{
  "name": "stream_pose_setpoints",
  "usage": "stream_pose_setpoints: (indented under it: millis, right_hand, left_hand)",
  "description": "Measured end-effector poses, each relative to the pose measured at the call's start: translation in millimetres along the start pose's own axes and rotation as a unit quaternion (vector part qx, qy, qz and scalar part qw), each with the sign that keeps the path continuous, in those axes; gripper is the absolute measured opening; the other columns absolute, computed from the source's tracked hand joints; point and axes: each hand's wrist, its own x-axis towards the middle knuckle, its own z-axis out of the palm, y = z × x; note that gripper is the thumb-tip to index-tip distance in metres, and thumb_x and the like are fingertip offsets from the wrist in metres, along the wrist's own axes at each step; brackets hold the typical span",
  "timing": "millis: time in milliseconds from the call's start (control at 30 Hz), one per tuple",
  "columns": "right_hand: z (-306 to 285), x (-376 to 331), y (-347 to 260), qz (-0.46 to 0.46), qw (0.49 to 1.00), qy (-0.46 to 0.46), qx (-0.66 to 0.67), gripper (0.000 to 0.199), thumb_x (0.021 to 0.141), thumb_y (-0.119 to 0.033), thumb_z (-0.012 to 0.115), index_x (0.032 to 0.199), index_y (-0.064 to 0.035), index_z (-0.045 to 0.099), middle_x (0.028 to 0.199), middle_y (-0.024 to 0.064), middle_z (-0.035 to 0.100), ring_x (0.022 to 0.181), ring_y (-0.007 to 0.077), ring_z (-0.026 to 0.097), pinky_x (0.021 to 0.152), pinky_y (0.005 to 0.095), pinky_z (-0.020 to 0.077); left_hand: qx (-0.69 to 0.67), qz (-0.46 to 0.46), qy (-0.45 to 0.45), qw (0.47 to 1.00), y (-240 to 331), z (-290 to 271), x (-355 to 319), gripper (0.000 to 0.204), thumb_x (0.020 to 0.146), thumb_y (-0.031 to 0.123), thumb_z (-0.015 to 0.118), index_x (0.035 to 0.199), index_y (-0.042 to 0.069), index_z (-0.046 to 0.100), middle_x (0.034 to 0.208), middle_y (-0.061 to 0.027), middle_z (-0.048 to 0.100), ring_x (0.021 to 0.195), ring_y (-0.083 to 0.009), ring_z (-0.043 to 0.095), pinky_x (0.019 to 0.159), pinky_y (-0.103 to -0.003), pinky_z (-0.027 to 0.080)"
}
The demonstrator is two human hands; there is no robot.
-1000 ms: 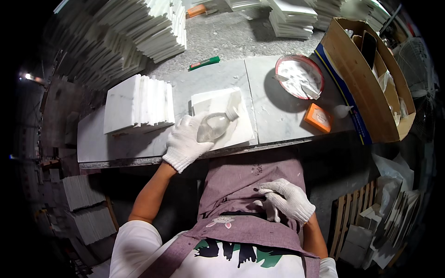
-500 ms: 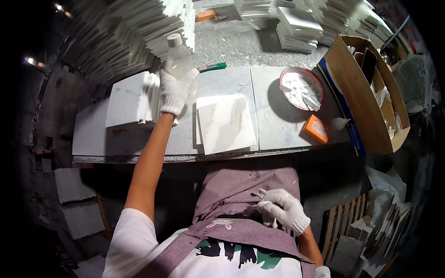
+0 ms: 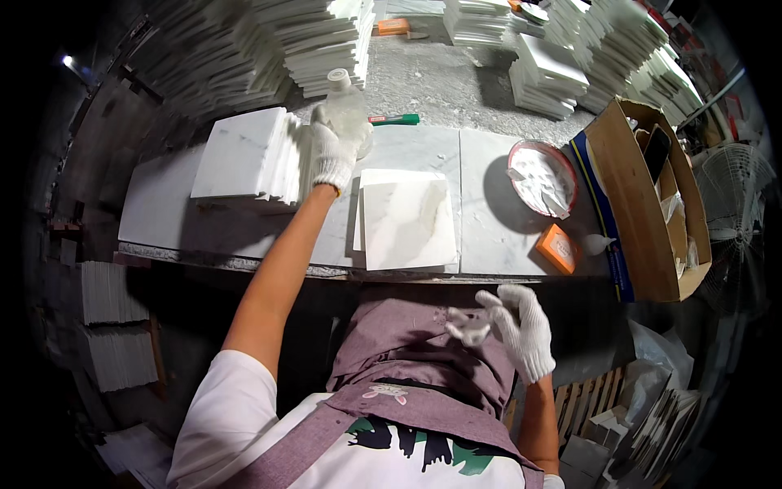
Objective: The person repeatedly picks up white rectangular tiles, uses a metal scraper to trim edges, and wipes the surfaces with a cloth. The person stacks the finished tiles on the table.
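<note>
My left hand (image 3: 332,151) is stretched out over the bench, gloved fingers clamped round a clear plastic bottle (image 3: 346,106), cap end pointing away from me toward the tile stacks (image 3: 269,45) at the back. The bottle sits in the air just past the far-left corner of the white marble tile (image 3: 407,218), which lies flat on the grey slab bench (image 3: 489,212) right in front of me. My right hand (image 3: 513,326) is down by my apron (image 3: 407,359), well apart from the bench, fingers loosely spread w/ nothing in them as far as I can tell.

To handle this well, I judge: keep the grip firm on the bottle's body, not the cap, since the glove is slick. Keep it clear of the leaning tile bundle (image 3: 244,155) on my left, and of the green marker (image 3: 395,120) just beside it. Set or tip it slowly. The red bowl (image 3: 542,175) of white paste and the orange block (image 3: 558,247) are on my right side, w/in reach of the free hand.
</note>
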Motion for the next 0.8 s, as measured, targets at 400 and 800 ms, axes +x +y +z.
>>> stream_pose_setpoints:
  millis: [400,800]
  right_hand:
    - [24.6,114.9,-45.5,-0.270,0.878,0.082,-0.386,0.010,0.081,-0.015,0.067,0.090,-0.0107,0.067,0.081,0.0085,0.063,0.077,0.0306,0.061,0.070,0.0417,0.0466]
    - [77.1,129.8,-50.2,-0.329,0.789,-0.068,-0.514,0.039,0.076,-0.014,0.065,0.114,-0.0146,0.060,0.097,0.0076,0.064,0.097,0.0274,0.061,0.091,0.0406,0.0474]
  left_hand:
    - [0.100,0.310,-0.211,0.922,16.5,-56.1,-132.4,0.035,0.078,0.025,0.072,0.110,0.011,0.066,0.116,-0.0098,0.061,0.115,-0.0321,0.054,0.102,-0.044,0.041]
    - [0.107,0.289,-0.229,0.923,10.9,-50.9,-136.4,0.039,0.075,0.031,0.072,0.110,0.015,0.069,0.123,-0.0063,0.058,0.124,-0.0315,0.047,0.108,-0.049,0.034]
